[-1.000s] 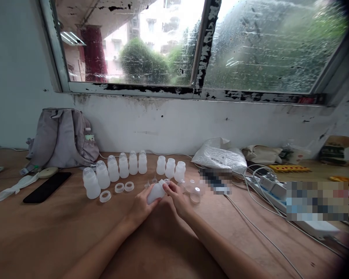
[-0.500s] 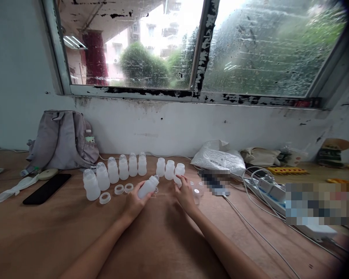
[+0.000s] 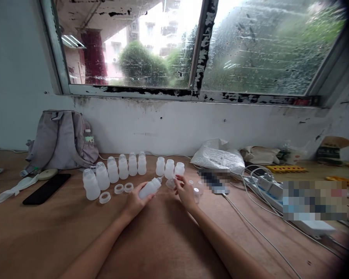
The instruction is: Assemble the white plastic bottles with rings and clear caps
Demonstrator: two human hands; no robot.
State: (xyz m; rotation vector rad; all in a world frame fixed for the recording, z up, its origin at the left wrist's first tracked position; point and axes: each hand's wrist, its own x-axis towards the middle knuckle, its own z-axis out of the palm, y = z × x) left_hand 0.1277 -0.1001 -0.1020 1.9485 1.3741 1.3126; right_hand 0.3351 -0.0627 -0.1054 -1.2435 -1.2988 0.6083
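Observation:
My left hand is wrapped round a frosted white baby bottle, tilted with its clear-tipped top up to the right. A clear dome-shaped bottle cap is at the fingertips of my right hand, whose fingers are curled together on it. Behind that hand stand three open-necked bottles in a row. To the left, several bottles with clear caps stand upright. White collar rings lie in front of them. More clear pieces rest right of my right hand, partly hidden by it.
A grey backpack leans on the wall at the left, with a black phone in front. On the right are a silvery bag, a blurred device on a white cable, and a power strip with several cords.
My right hand has drawn back slightly from the rightmost standing bottle, and a clear cap now shows at its fingertips. The bottle in my left hand has shifted slightly right.

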